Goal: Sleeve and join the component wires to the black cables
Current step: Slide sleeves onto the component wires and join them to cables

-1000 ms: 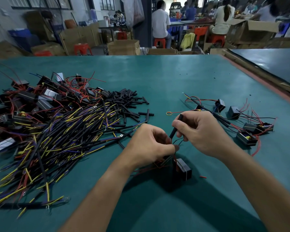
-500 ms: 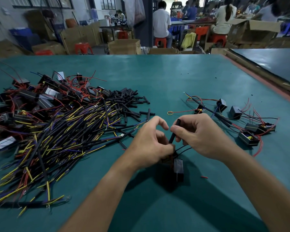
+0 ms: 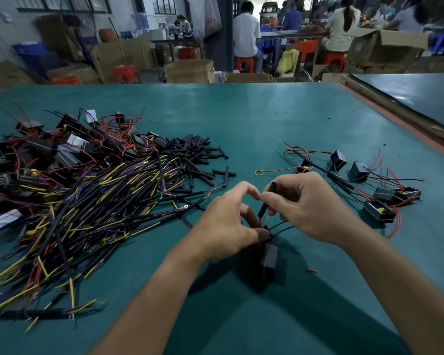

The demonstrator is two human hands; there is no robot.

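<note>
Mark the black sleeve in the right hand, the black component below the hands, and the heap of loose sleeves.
black sleeve (image 3: 262, 211): head view, its lower end.
black component (image 3: 268, 260): head view, side of its body.
heap of loose sleeves (image 3: 190, 153): head view, middle of the heap.

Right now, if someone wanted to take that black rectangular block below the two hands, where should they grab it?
Probably across the two broad flat faces of the black rectangular block, coming from its lower end, nearest the camera. Its thin wires leave the upper end, where the left hand pinches them and the right hand holds a short black sleeve tube.
</note>
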